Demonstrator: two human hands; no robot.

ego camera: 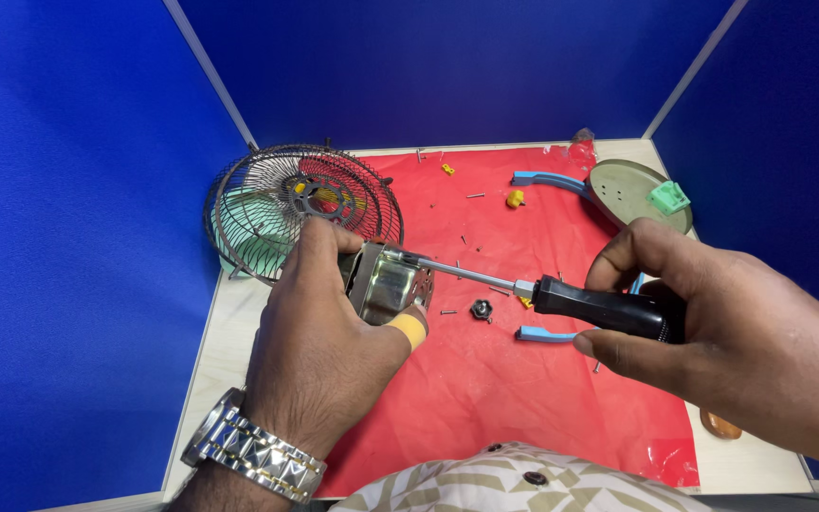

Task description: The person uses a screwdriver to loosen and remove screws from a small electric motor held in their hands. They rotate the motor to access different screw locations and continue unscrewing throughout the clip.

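Note:
My left hand [319, 332] grips a shiny metal fan motor [386, 283] over a red mat [485, 379]; a yellow bandage wraps its thumb. My right hand [713, 332] holds a black-handled screwdriver [571, 301], its steel shaft pointing left with the tip against the motor's top right edge. A black knob [481, 309] and a few small screws lie on the mat just below the shaft.
A dark wire fan guard [282, 209] with green blades inside lies at the back left. At the back right sit a round olive base [623, 190] with a green block [668, 197], blue plastic arms [547, 179], and yellow bits [516, 199]. Blue partition walls surround the table.

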